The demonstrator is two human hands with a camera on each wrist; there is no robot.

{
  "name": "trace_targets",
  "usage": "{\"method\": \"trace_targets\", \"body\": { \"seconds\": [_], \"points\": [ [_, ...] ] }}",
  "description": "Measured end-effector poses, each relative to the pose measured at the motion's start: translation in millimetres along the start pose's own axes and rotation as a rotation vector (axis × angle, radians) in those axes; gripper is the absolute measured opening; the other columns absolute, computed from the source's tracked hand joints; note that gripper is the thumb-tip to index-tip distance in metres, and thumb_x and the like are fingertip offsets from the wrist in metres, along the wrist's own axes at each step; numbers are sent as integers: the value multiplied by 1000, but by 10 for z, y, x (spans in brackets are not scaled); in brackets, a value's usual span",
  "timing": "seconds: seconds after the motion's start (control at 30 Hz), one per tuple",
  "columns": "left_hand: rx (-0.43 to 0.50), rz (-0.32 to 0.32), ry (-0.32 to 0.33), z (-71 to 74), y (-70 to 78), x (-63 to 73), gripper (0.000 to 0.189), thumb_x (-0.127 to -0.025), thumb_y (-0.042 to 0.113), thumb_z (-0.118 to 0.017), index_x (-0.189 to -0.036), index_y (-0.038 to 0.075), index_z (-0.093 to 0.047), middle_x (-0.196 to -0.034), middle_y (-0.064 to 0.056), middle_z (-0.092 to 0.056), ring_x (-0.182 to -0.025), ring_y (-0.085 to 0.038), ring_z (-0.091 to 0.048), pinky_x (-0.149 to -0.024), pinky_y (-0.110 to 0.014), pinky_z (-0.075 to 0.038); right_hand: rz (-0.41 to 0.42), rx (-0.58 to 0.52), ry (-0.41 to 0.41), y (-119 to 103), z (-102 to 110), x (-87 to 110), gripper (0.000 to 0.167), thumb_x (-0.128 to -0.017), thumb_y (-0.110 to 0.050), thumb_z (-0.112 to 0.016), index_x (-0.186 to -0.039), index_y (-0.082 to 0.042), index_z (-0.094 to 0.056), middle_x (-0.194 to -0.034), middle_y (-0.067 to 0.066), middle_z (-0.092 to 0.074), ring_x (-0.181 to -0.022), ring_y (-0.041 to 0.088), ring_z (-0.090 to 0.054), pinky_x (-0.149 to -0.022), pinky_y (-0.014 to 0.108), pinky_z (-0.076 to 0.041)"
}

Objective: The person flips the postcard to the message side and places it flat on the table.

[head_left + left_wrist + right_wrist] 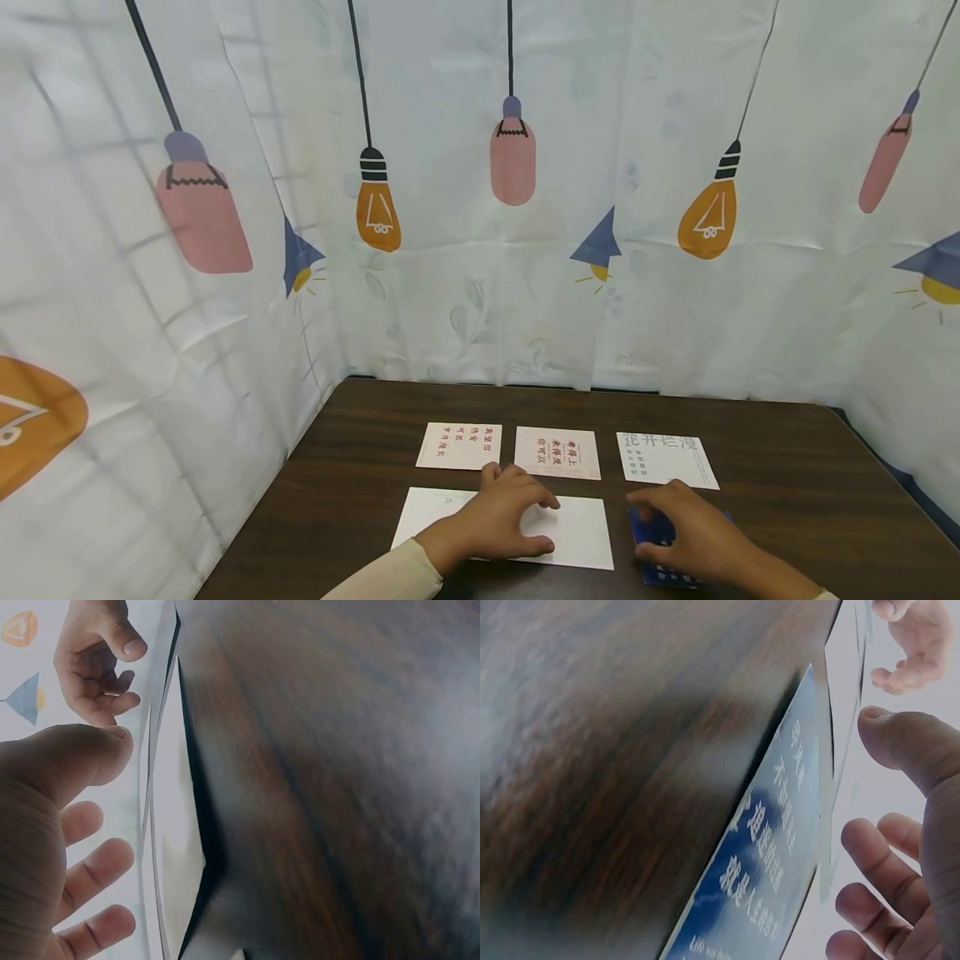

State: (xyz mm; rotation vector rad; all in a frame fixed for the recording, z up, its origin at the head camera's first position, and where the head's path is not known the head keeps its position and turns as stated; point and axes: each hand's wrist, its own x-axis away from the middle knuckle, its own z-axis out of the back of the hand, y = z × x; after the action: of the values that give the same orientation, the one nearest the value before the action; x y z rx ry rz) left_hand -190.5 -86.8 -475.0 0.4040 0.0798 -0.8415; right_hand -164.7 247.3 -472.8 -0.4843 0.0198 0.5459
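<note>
My left hand (506,512) hovers over a wide white sheet or card (581,529), thumb and fingers spread apart with nothing between them. In the left wrist view, the left hand (37,825) shows loosely bent fingers above the white sheet (174,817). To its right, my right hand (693,529) is over a blue card (667,577) and hides much of it. The right wrist view shows white lettering on the blue card (761,840), which lies on the table. There the right hand (930,817) appears apart from the card, fingers relaxed and holding nothing.
Behind the hands, a row holds two cream cards with red writing, the left card (459,447) and the middle card (557,453), and a white card (663,462) with grey writing. The dark wooden table (810,517) meets a patterned curtain (450,317) at the back.
</note>
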Motion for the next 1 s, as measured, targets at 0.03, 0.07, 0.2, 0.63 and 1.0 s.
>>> {"method": "trace_targets", "body": {
  "seconds": [0.03,0.07,0.2,0.63,1.0],
  "points": [
    [-2,-4,-2,-6,9,-7,42,-84,46,-82,-121,30,-69,-118,24,-63,-110,-4,-46,-88,-46,-23,4,7,8,13,2,8,64,-80,-57,-83,-129,-19,-66,-101,-18,-54,-92,5,-53,-68,27,-51],
    [-3,-10,-2,-9,17,-12,42,-85,46,-82,-121,30,-69,-118,24,-63,-110,-4,-47,-87,-46,-23,7,15,14,25,5,15,64,-79,-57,-83,-128,-19,-67,-101,-19,-54,-92,5,-52,-68,28,-51],
    [6,-13,-19,-23,54,-39,43,-85,46,-82,-123,29,-68,-120,24,-62,-111,-3,-46,-90,-48,-24,13,46,32,68,24,38,64,-78,-57,-84,-128,-20,-67,-101,-21,-54,-95,5,-52,-71,29,-52],
    [-44,-43,-42,-79,149,-145,45,-86,49,-79,-125,31,-66,-121,22,-60,-116,-3,-48,-92,-42,-27,11,100,25,176,110,143,68,-77,-64,-81,-129,-22,-66,-108,-21,-59,-102,8,-53,-82,37,-55],
    [-66,-56,-88,-125,296,-260,47,-89,52,-75,-129,31,-65,-125,21,-59,-122,-5,-47,-99,-43,-32,-51,121,-29,266,164,203,75,-75,-70,-79,-130,-22,-66,-114,-15,-64,-106,16,-55,-82,38,-55]
  ]
}}
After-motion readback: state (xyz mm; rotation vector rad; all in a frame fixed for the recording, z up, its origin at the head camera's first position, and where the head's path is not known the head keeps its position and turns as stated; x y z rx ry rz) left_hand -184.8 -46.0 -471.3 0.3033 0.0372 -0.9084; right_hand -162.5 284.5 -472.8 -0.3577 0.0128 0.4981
